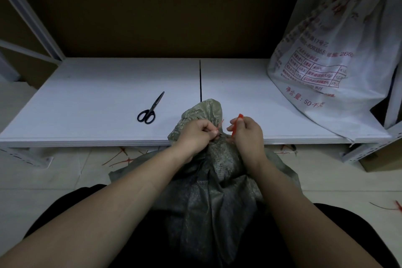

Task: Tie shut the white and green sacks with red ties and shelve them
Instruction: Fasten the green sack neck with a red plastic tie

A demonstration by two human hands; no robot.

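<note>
Looks like a storeroom: metal rack (30, 17), low white shelf (97, 104), printed 50 kg sack (330, 50) on it.

The scissors (150, 109) lie on the shelf (91, 102), left of my sack (208, 180). Another sack (330, 54) stands on the shelf, far right.

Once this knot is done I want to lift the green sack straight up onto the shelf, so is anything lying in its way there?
Only the scissors, lying on the shelf left of the green sack. The board directly ahead is bare, and the white sack stands far right. Both hands, left hand and right hand, grip the red tie.
</note>
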